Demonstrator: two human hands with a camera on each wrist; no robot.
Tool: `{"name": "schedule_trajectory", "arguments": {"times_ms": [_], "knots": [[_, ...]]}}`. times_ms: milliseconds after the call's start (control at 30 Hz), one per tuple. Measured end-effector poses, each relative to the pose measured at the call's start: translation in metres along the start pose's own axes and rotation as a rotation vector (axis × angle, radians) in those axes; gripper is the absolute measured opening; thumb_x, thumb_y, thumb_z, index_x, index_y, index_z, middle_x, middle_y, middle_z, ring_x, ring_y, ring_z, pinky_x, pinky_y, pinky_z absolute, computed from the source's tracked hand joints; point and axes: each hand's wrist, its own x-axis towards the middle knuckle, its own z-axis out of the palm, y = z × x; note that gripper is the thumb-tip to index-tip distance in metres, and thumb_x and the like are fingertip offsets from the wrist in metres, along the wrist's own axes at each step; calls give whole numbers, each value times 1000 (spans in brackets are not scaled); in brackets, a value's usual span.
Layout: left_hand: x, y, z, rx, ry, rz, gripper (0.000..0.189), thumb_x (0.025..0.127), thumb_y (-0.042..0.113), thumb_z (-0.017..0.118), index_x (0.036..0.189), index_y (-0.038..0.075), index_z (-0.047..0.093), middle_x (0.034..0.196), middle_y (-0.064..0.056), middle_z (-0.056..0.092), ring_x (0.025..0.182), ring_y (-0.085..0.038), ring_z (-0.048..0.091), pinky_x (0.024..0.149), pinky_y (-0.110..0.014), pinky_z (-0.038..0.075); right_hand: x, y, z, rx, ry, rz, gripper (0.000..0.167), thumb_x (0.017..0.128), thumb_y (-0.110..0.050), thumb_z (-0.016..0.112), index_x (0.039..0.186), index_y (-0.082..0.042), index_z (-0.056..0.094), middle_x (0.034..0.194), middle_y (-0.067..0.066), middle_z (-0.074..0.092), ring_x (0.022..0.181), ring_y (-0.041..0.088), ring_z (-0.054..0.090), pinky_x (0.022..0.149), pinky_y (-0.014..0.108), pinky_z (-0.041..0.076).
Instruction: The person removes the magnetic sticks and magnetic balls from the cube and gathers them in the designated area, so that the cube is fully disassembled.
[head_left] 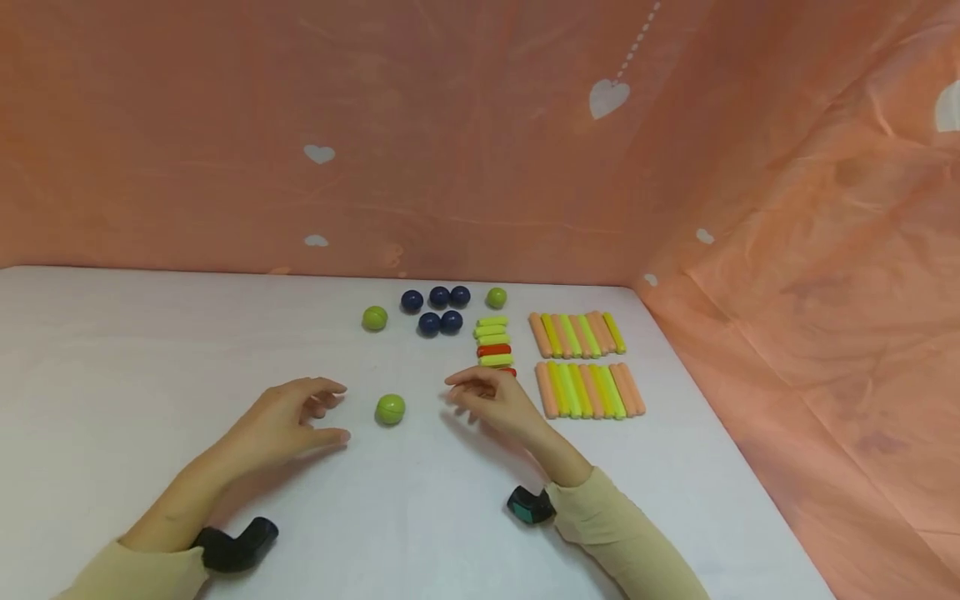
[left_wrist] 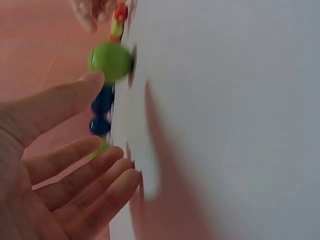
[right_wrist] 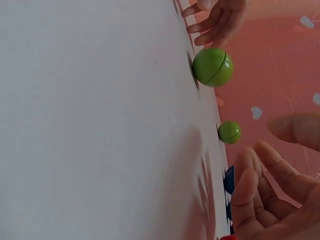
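A green ball (head_left: 390, 409) with a seam round it lies on the white table between the two hands. To its left my left hand (head_left: 288, 421) is held just above the cloth, thumb and fingers spread apart, touching nothing. My right hand (head_left: 498, 404) hovers on the other side, its fingers loosely bent and nothing in them. In the left wrist view the thumb appears in front of the green ball (left_wrist: 111, 62). The right wrist view shows a gap between the right fingers and the same ball (right_wrist: 213, 67).
Behind are several dark blue balls (head_left: 429, 324) and two more green balls (head_left: 375, 317) (head_left: 497, 297). Short yellow-green and red sticks (head_left: 493, 340) lie by the right hand. Farther right are two rows of longer coloured sticks (head_left: 576, 335) (head_left: 590, 390). An orange curtain (head_left: 450, 167) borders the table.
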Motion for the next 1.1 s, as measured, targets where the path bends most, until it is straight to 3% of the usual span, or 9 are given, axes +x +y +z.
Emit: {"name": "schedule_trajectory", "arguments": {"times_ms": [133,333,767,967,1100], "knots": [[-13,-14,-14,9,24,-31,55,74,27,82,118,0,62,104,-10,69,87,-20,64,71,-30,52,5,-3,8,-1,-27,-10,27,92,-10,62,116,4,63,100,24,68,77,27,64,63,25,52],[-24,-25,-25,18,36,-74,56,76,31,81,120,2,61,106,-11,69,88,-24,65,73,-32,53,10,-9,18,-28,-58,-23,29,91,-10,63,116,2,63,98,22,68,75,29,62,63,25,52],[-31,-31,-28,21,64,-86,51,76,28,82,116,2,64,105,-11,70,85,-20,64,70,-27,52,20,-17,40,-27,-96,11,32,88,-14,69,117,-2,64,100,14,68,73,12,58,63,21,49],[-32,-31,-29,5,64,-91,50,76,27,82,115,1,64,105,-11,70,84,-19,64,68,-24,51,25,-17,49,-90,-87,36,38,81,-17,76,117,-10,66,103,4,67,76,7,56,64,19,45],[-33,-31,-29,-3,62,-97,49,76,26,82,115,2,64,105,-11,70,84,-18,64,69,-24,52,29,-18,53,-145,-102,14,36,81,-17,77,115,-12,68,96,2,66,75,7,56,64,18,45]]}}
